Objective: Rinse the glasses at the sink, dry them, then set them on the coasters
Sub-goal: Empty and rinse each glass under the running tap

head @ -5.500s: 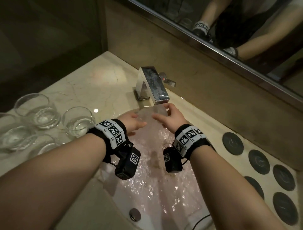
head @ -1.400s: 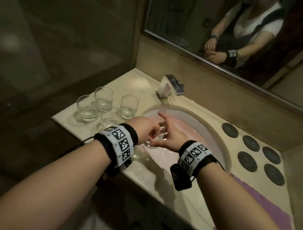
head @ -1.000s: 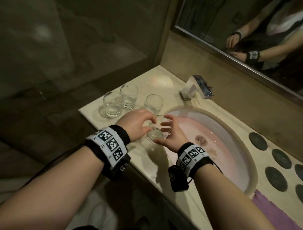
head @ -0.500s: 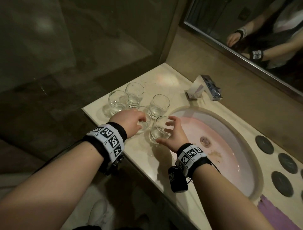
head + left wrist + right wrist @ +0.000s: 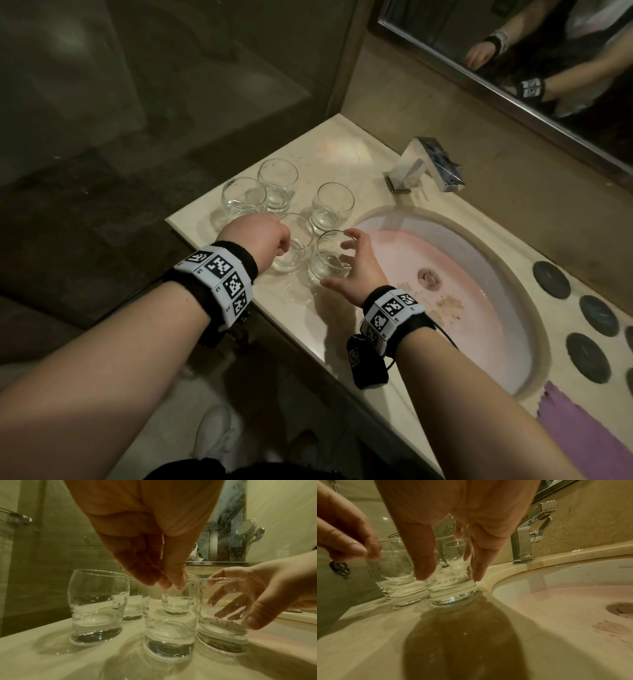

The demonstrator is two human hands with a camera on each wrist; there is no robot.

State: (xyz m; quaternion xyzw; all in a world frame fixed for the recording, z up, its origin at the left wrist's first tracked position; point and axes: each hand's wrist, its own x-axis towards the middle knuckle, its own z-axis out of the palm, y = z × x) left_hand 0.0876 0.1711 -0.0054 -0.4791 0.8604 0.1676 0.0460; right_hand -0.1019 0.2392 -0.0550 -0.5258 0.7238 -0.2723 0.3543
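Beside the sink point(image 5: 513, 274), the right hand point(image 5: 356, 270) spreads loosely around a glass point(image 5: 329, 260); the left hand point(image 5: 257, 236) pinches the neighbouring glass point(image 5: 294, 250) by its rim.

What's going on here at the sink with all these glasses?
A person stands at a marble counter beside a sink, where five glasses stand in a cluster. The right hand is spread around the glass nearest the basin, which stands on the counter. The left hand pinches the rim of the glass beside it. The tap looks off. The dark coasters hold nothing, and a purple cloth lies near them.
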